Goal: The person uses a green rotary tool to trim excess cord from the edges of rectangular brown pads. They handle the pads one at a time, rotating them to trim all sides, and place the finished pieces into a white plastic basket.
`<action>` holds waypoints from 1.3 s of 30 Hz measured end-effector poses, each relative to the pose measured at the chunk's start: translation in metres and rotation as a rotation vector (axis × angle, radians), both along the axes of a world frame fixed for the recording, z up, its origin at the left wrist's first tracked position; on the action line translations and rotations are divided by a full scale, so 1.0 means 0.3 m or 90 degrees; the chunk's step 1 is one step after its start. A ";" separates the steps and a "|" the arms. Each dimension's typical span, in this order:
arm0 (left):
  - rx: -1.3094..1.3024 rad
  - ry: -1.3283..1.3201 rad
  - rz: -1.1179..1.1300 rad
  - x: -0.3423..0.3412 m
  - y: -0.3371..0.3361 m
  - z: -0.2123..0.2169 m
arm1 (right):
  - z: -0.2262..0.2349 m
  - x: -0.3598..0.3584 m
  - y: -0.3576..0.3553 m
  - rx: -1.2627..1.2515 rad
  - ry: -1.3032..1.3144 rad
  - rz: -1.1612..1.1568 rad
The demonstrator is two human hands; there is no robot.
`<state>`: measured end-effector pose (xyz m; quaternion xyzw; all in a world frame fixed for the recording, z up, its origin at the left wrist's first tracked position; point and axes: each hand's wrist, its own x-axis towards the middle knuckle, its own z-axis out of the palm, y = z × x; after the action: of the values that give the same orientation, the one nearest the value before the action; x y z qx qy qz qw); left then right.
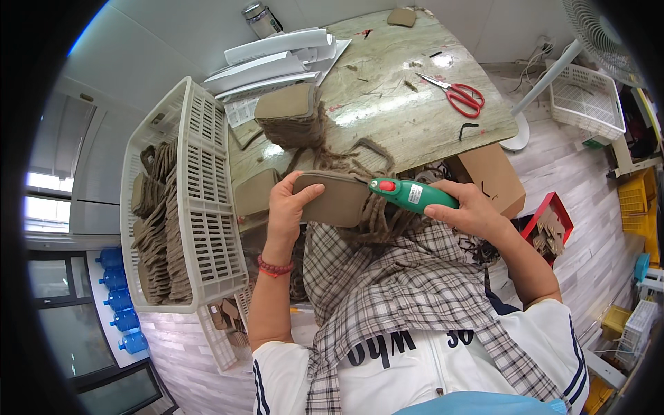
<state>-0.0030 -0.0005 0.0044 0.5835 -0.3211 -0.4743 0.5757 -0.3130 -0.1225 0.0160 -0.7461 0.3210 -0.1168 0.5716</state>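
My left hand (287,206) grips the left end of a flat brown pad (335,198) with rounded corners, thumb on top. A green handheld tool (413,194) with a red button lies in my right hand (467,207), its narrow tip at the pad's upper right corner. Whether the tip touches the pad, I cannot tell. Fuzzy brown strips (387,216) hang beneath the pad and tool, above my checked apron (387,277). Behind my left hand, a thick stack of similar pads (289,114) stands on the table, and another pad (254,194) lies nearer its edge.
The marbled table (387,62) bears red-handled scissors (456,95), paper sheets (277,62) and scraps. A white crate (211,200) full of brown pieces stands at left. At right are a cardboard box (491,176), a red box (557,207) of pieces and a fan (602,34).
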 end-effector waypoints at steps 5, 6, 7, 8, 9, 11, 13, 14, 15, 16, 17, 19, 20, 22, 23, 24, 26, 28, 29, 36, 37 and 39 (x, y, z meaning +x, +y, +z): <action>0.026 -0.031 -0.048 -0.021 -0.014 0.006 | 0.018 0.016 0.004 -0.046 0.005 0.030; 0.028 -0.035 -0.062 -0.026 -0.015 0.005 | 0.020 0.021 0.007 -0.054 0.008 0.034; 0.029 -0.038 -0.076 -0.030 -0.018 0.003 | 0.018 0.026 0.008 -0.054 0.005 0.033; 0.031 -0.041 -0.090 -0.035 -0.020 0.000 | 0.013 0.031 0.009 -0.054 0.002 0.033; 0.038 -0.030 -0.098 -0.044 -0.023 0.004 | 0.008 0.037 0.010 -0.055 0.000 0.032; 0.052 -0.009 -0.115 -0.060 -0.027 0.017 | -0.007 0.048 0.008 -0.089 -0.023 0.031; 0.061 -0.019 -0.136 -0.059 -0.027 0.013 | -0.017 0.061 0.005 -0.112 -0.042 0.033; 0.065 -0.020 -0.145 -0.059 -0.026 0.014 | -0.020 0.071 0.005 -0.118 -0.048 0.036; 0.070 -0.021 -0.153 -0.058 -0.024 0.016 | -0.020 0.082 0.004 -0.123 -0.055 0.039; 0.086 -0.031 -0.166 -0.057 -0.024 0.021 | -0.007 0.093 0.003 -0.105 -0.046 0.045; 0.088 -0.016 -0.160 -0.053 -0.023 0.016 | -0.007 0.108 -0.002 -0.117 -0.044 0.052; 0.092 0.012 -0.147 -0.038 -0.021 0.004 | -0.010 0.141 -0.010 -0.143 -0.040 0.067; 0.094 0.014 -0.138 -0.034 -0.015 0.008 | -0.005 0.160 -0.006 -0.119 -0.065 0.059; 0.066 -0.036 -0.106 -0.006 0.005 0.042 | -0.003 0.173 -0.005 -0.093 -0.076 0.020; 0.052 -0.063 -0.090 0.022 0.018 0.060 | -0.002 0.179 -0.007 -0.080 -0.083 0.001; 0.042 -0.102 -0.043 0.071 0.030 0.058 | -0.008 0.158 -0.020 -0.058 -0.054 -0.024; 0.021 -0.083 0.059 0.196 0.082 0.053 | -0.019 0.125 -0.034 -0.003 -0.043 -0.063; 0.037 -0.082 0.152 0.307 0.118 0.047 | -0.016 0.098 -0.037 0.013 -0.035 -0.092; 0.059 -0.092 0.193 0.356 0.135 0.044 | -0.016 0.084 -0.035 0.013 -0.032 -0.101; 0.111 -0.865 0.317 0.556 0.112 -0.080 | -0.074 0.016 -0.032 -0.013 -0.005 -0.118; 0.065 -1.038 0.320 0.538 0.060 -0.062 | -0.072 0.009 -0.030 -0.018 -0.004 -0.125; -0.004 -0.963 0.241 0.533 -0.063 -0.011 | -0.067 0.011 -0.029 -0.021 -0.014 -0.121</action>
<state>0.1570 -0.0192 0.0011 0.7914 -0.5229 0.1602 0.2730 -0.3098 -0.1311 -0.0042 -0.7205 0.3818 -0.1840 0.5488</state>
